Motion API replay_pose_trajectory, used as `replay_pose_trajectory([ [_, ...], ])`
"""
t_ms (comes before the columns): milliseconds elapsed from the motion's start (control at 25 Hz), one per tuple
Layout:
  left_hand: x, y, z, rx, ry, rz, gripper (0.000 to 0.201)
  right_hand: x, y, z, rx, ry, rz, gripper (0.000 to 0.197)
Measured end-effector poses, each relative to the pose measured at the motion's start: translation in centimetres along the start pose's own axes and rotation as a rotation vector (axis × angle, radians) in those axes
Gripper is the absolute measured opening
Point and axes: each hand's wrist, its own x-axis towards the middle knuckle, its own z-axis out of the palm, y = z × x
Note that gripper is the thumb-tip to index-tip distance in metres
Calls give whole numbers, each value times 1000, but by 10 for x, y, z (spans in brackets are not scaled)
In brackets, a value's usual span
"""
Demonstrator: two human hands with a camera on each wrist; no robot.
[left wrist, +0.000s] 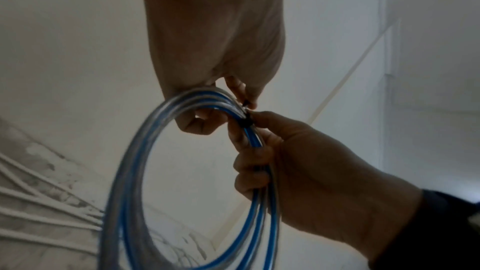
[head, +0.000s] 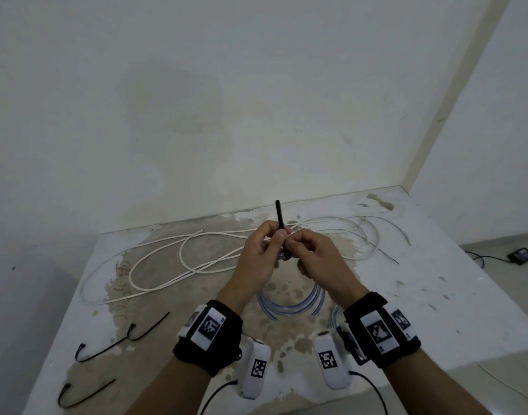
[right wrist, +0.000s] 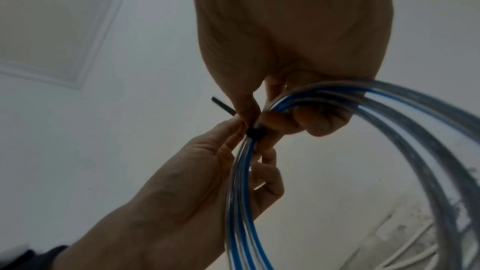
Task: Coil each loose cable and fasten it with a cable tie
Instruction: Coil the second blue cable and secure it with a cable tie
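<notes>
A blue and clear cable coil [head: 289, 305] hangs below both hands over the table [head: 421, 295]. A black cable tie [head: 278, 214] is wrapped round the bundle, its tail sticking up between the hands. Its head [right wrist: 255, 132] sits tight against the strands. My left hand [head: 274, 238] grips the coil [right wrist: 242, 171] beside the tie, thumb on top. My right hand [head: 295, 239] curls round the coil [left wrist: 259, 171] on the other side, and its fingertips [right wrist: 246, 108] meet the tail. Which hand pulls the tail is unclear.
A long white cable [head: 197, 256] sprawls loose across the far half of the stained table. Two spare black ties [head: 122, 339] [head: 83, 393] lie at the near left. The wall [head: 256, 115] stands behind, and a black adapter [head: 523, 256] lies on the floor at right.
</notes>
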Motion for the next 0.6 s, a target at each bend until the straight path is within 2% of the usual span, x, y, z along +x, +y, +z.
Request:
replay_pose_trajectory([
  [200,1,2,4,186,90,62,16,-3,12,3,163,67,46,23],
  [320,4,2,4,186,94,61,16,-3,14,3,250,114,78,26],
  [600,3,7,4,198,96,53,15,-11,18,3,330,16,93,20],
])
